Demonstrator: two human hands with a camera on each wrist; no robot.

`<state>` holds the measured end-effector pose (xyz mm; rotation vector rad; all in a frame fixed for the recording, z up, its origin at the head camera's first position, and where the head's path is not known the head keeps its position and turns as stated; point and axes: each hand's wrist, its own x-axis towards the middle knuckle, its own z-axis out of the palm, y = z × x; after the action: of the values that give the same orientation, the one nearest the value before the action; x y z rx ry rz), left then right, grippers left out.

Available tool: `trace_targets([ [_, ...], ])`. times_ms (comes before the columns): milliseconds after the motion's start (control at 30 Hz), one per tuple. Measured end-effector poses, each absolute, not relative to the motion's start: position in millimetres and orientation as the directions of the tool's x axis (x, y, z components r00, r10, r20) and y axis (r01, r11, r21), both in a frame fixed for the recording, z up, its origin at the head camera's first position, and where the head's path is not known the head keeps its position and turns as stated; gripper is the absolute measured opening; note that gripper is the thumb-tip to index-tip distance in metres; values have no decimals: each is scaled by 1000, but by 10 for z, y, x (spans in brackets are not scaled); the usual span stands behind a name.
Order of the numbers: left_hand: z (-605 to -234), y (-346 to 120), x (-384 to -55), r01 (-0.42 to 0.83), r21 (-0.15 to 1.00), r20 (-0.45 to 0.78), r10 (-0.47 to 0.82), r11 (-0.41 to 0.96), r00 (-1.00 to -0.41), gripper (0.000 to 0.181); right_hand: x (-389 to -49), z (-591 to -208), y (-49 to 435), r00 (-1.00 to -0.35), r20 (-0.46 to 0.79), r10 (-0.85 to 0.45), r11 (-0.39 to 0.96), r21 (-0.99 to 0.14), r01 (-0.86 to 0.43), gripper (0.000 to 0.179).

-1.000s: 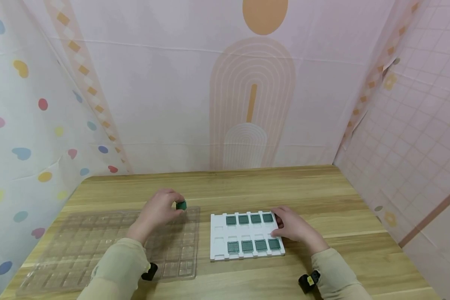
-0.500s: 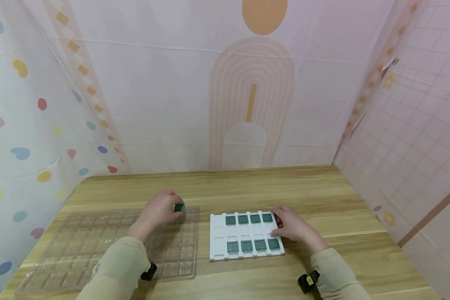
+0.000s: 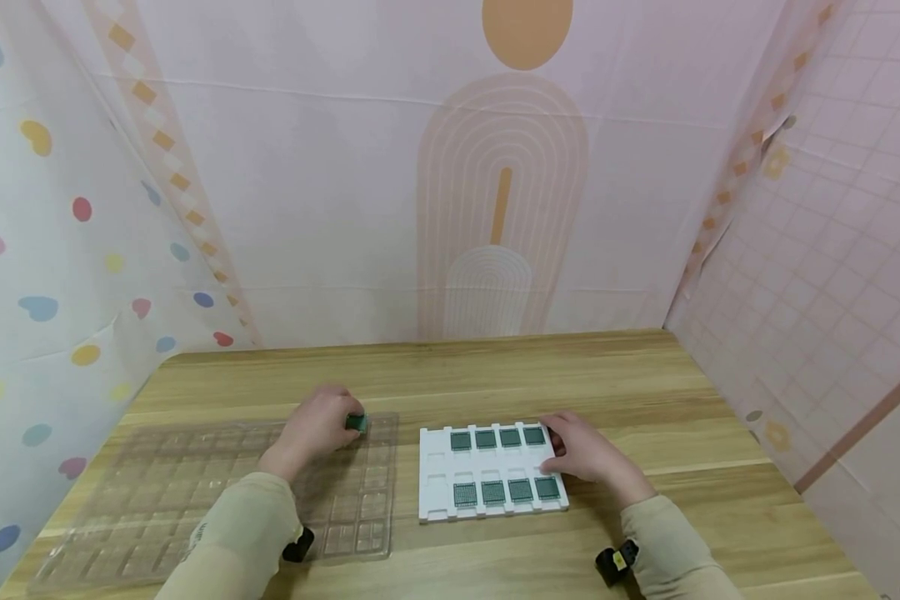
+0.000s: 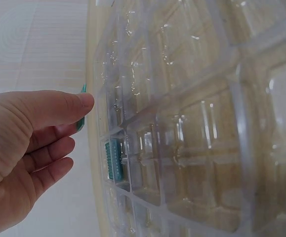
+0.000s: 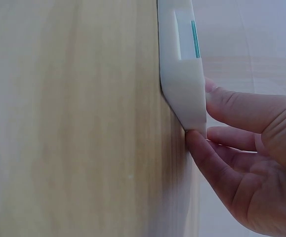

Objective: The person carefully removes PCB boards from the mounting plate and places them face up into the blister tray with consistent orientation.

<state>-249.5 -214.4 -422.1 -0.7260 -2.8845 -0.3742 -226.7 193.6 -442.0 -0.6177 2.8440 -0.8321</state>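
Note:
My left hand (image 3: 318,429) pinches a small green circuit board (image 3: 356,422) between thumb and fingers, over the far right part of a clear plastic compartment tray (image 3: 393,500). In the left wrist view the thumb (image 4: 59,108) covers most of that board. Another green board (image 4: 114,159) sits in one of the clear tray's compartments there. My right hand (image 3: 588,450) grips the right end of a white tray (image 3: 495,461), thumb and fingers about its edge. Two rows of green boards lie in the white tray, one of them a near-row board (image 3: 465,495); the leftmost slots hold none.
Both trays lie on a wood-grain table (image 3: 435,383), the clear one left of the white one with a narrow gap between. A patterned cloth (image 3: 330,208) hangs behind the table. Black wrist cameras (image 3: 298,545) are strapped at both sleeves.
My left hand has moved slightly left and down with the green circuit board, closer to the clear tray. The right hand and the white tray stay in place.

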Motion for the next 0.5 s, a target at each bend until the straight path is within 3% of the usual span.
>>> trace_targets([
  [500, -4293, -2180, -2522, 476, 203, 155, 452, 856, -878, 14, -2276, -4450, 1921, -916, 4, -401, 766, -548, -338, 70],
])
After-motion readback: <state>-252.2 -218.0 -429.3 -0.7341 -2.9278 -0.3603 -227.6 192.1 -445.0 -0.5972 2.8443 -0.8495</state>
